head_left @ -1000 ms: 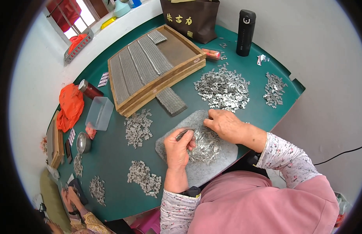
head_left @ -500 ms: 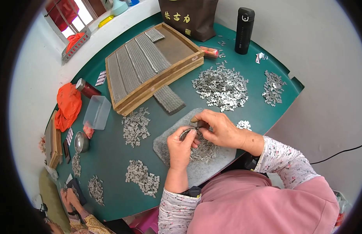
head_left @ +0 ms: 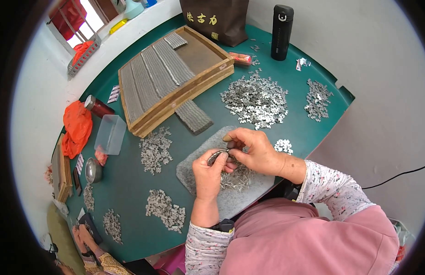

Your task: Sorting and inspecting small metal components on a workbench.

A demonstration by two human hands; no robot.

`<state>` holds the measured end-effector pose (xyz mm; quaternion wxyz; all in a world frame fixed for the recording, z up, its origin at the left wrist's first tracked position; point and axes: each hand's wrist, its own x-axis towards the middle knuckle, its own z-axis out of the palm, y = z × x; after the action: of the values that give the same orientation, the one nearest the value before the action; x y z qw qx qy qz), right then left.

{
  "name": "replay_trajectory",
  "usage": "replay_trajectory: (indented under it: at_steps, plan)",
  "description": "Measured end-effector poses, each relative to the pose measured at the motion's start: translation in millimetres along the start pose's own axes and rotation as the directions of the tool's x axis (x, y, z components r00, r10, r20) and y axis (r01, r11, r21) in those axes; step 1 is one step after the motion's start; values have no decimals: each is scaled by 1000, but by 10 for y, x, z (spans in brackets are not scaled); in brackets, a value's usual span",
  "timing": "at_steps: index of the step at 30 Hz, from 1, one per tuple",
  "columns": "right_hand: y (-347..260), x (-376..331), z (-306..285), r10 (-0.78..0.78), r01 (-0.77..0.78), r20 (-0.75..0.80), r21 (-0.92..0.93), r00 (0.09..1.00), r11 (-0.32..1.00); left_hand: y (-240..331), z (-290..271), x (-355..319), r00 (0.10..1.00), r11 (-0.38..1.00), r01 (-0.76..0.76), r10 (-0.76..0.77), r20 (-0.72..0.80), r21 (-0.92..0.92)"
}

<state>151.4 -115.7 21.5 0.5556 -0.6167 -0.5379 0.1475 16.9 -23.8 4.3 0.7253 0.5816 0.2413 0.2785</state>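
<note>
At the far left edge of the green tabletop (head_left: 130, 192) lies an orange cloth (head_left: 77, 128), with a small metal bowl (head_left: 93, 170) below it and a clear plastic box (head_left: 110, 134) just beside it. Another person's hand (head_left: 86, 236) shows at the lower left corner, near a small heap of metal bits. Further right, a wooden tray (head_left: 176, 78) lined with grey rows stands tilted across the tabletop, a loose grey strip (head_left: 194, 117) resting against its near edge. Small heaps of silvery pieces (head_left: 155, 149) lie between the tray and the person. In front of the person is a grey mat (head_left: 231, 201) carrying a scatter of thin metal bits. Above it the left hand (head_left: 210, 172) is curled closed, pinching a small dark metal piece (head_left: 218, 156) at its fingertips. The right hand (head_left: 251, 151) meets it, fingers bent and closed on the same piece from the other side. Beyond them spreads a big silvery pile (head_left: 256, 98), then a smaller one (head_left: 318, 98) near the right edge. A black flask (head_left: 282, 32) and a brown bag (head_left: 217, 18) stand at the back.
</note>
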Motion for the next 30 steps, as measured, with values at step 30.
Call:
replay_trajectory:
  at_steps: [30]
  plan:
    - [45,-651,-1104,87,-16,61,-724,994,690,34,-118,19,987,955,97,-129,-96,-281]
